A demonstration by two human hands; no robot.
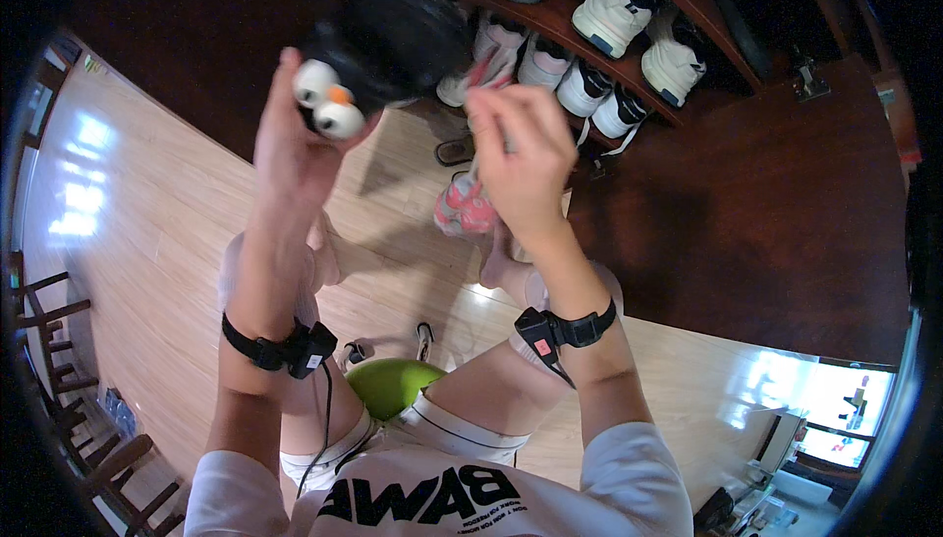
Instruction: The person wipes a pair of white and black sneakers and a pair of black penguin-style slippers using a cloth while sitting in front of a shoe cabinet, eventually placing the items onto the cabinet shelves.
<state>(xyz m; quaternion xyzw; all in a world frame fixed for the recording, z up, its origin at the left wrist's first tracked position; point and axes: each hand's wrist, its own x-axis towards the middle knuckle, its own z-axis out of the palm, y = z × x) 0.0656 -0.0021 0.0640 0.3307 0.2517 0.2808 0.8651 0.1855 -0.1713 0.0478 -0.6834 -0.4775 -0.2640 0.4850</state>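
Note:
My left hand (pixel 295 146) is raised on the left and holds a black shoe or slipper (pixel 398 36) that carries two white bulging eyes and an orange beak (pixel 339 95). The black thing is blurred, so its exact kind is hard to tell. To its right, my right hand (pixel 521 154) has its fingers closed on something thin, mostly hidden and blurred, with red and white parts near the fingertips. Under that hand a pink and grey patterned item (pixel 465 205) shows near my foot; whether the hand holds it too I cannot tell.
An open dark wooden shoe cabinet stands ahead, with white sneakers (pixel 611 21) and black-and-white sneakers (pixel 586 87) on its shelves. Its door (pixel 759 220) spreads to the right. A brown slipper (pixel 453 151) lies below the shelves. Between my legs is a green seat (pixel 394 386).

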